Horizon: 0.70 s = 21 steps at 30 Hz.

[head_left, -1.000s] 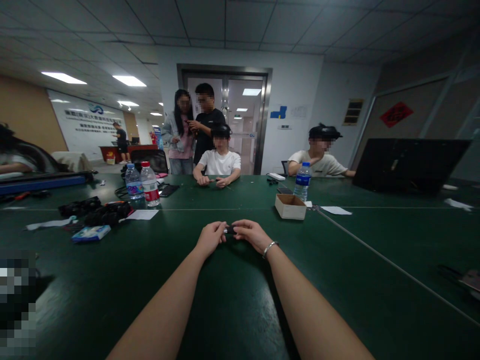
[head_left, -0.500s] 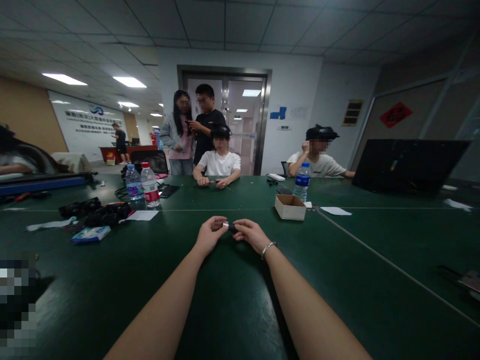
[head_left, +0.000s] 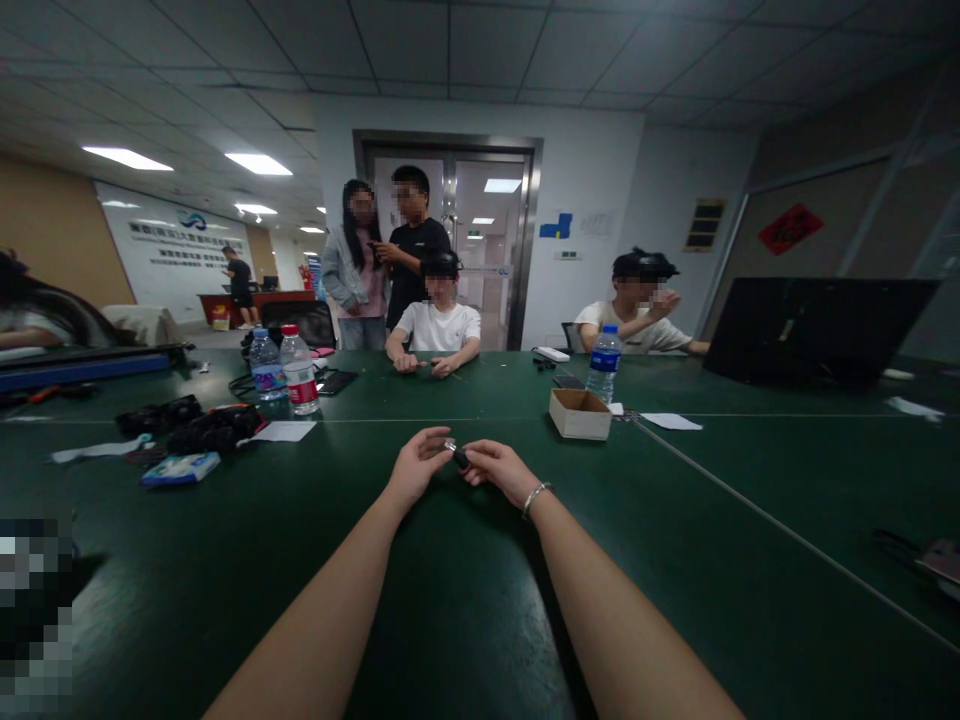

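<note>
Over the green table, my right hand (head_left: 501, 472) is closed, its thumb and fingertips pinching a small black cylindrical piece with a shiny silver end (head_left: 457, 456). The piece is tilted, silver end up and to the left; its exact kind is too small to make out. My left hand (head_left: 417, 467) is beside that silver end, fingers stretched and apart from the thumb. Its thumb tip lies next to the silver part, perhaps touching it. A metal bracelet (head_left: 535, 498) circles my right wrist.
Beyond my hands is an open cardboard box (head_left: 579, 416), near a blue-capped bottle (head_left: 604, 364). Two bottles, one red-capped (head_left: 300, 372), black gear (head_left: 214, 428) and a blue-white packet (head_left: 180, 470) lie left. A large black monitor (head_left: 817, 330) stands right. People sit across the green table (head_left: 465, 620).
The black piece has turned from nearly level to a steeper tilt, showing more of its silver end. My left fingers have spread slightly. The person at right has moved a raised hand.
</note>
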Available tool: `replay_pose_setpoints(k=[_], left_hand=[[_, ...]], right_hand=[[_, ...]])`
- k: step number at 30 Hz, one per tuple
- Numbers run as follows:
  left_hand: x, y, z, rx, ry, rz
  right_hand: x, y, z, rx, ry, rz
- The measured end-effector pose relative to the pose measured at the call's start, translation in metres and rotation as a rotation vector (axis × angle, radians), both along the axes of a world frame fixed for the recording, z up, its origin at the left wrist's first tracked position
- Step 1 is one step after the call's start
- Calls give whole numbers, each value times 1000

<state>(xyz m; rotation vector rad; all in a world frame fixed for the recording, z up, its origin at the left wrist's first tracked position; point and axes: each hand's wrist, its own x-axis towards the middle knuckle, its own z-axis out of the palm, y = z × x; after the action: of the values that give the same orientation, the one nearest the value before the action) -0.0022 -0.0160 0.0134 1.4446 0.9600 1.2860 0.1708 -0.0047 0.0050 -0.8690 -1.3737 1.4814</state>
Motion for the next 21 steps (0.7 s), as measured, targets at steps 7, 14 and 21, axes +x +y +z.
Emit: replay_pose_setpoints(k=[7,14,21], left_hand=[[3,0,1,-23,-49,-79],[6,5,-9,95,52,-66],[5,5,-12,167,219,10]], right_hand=[[-3,3,-3,86,-162,15],[-12,-1,-3,303,-477,-166],[-20,-4,-3,453,-721,-328]])
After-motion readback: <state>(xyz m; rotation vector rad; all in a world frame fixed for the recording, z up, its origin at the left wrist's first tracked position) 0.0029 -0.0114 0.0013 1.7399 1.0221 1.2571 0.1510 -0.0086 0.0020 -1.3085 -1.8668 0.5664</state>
